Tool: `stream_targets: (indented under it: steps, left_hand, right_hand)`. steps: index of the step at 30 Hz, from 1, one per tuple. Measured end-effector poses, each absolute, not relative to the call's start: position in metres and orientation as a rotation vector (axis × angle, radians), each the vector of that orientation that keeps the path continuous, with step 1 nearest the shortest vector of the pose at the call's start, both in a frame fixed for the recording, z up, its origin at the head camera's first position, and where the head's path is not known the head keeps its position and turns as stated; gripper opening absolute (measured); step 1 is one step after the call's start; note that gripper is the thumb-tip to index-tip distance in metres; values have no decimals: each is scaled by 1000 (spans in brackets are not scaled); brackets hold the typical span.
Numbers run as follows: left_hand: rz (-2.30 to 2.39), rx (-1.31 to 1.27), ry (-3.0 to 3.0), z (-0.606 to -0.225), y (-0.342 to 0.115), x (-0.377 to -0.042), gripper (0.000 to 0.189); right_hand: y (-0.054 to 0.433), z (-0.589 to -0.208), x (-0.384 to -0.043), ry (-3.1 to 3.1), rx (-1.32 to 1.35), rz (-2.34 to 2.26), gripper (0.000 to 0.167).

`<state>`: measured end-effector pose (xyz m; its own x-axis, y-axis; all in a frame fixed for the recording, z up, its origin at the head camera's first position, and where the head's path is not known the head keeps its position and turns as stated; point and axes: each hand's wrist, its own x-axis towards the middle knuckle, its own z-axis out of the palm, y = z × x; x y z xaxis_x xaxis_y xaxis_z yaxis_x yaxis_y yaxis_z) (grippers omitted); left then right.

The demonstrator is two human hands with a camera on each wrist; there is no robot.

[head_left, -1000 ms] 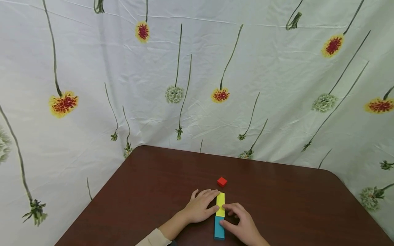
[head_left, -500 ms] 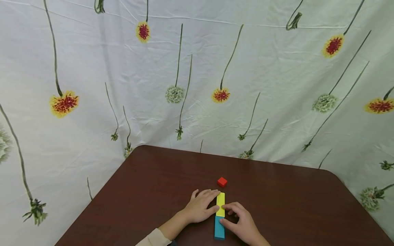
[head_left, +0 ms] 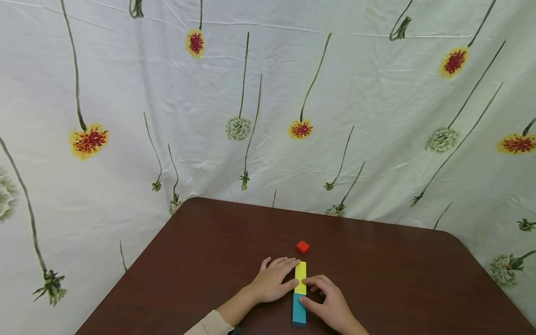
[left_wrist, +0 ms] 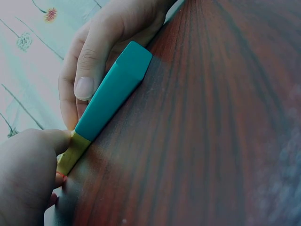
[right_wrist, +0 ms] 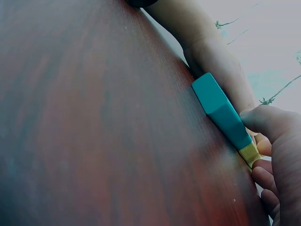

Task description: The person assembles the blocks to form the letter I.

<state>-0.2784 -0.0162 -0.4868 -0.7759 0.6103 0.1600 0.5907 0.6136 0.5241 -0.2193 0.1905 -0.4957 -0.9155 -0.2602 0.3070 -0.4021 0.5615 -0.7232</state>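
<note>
A yellow block (head_left: 300, 274) and a blue block (head_left: 299, 309) lie end to end in one line on the dark table, the yellow one farther off. My left hand (head_left: 272, 281) is at the left of the yellow block, fingers extended towards its far end and thumb touching it. On the right side is my right hand (head_left: 331, 302), its thumb touching the blue block and its bent index finger touching the yellow one. In the left wrist view the blue block (left_wrist: 113, 92) stretches under the right thumb. The right wrist view shows its near end (right_wrist: 204, 89).
Just beyond the yellow block sits a small red block (head_left: 303, 247). The dark reddish-brown table (head_left: 398, 274) has rounded far corners. A white cloth with printed flowers (head_left: 268, 139) hangs behind and beside it.
</note>
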Motion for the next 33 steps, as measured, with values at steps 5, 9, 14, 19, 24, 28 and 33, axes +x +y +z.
stream_targets:
  steps: [5, 9, 14, 19, 24, 28, 33]
  left_hand:
    - [885, 1031, 2787, -486, -17, -278, 57]
    - [897, 1018, 2779, -484, -17, -277, 56]
    - [924, 1013, 2758, -483, -17, -278, 55]
    - [954, 1013, 2755, -479, -15, -281, 52]
    - [1010, 990, 2789, -476, -9, -290, 43]
    - [1101, 951, 2814, -476, -1, -299, 47]
    - [1173, 886, 2881, -476, 8, -312, 51]
  right_hand:
    - [190, -496, -219, -2624, 560, 1279, 33]
    - [189, -496, -219, -2615, 564, 1280, 32]
    - [190, -496, -219, -2624, 558, 1280, 32]
    - [190, -495, -219, -2633, 547, 1288, 33]
    - [190, -495, -219, -2628, 558, 1302, 31]
    - [190, -495, -218, -2616, 558, 1329, 31]
    - [191, -494, -219, -2635, 552, 1341, 32]
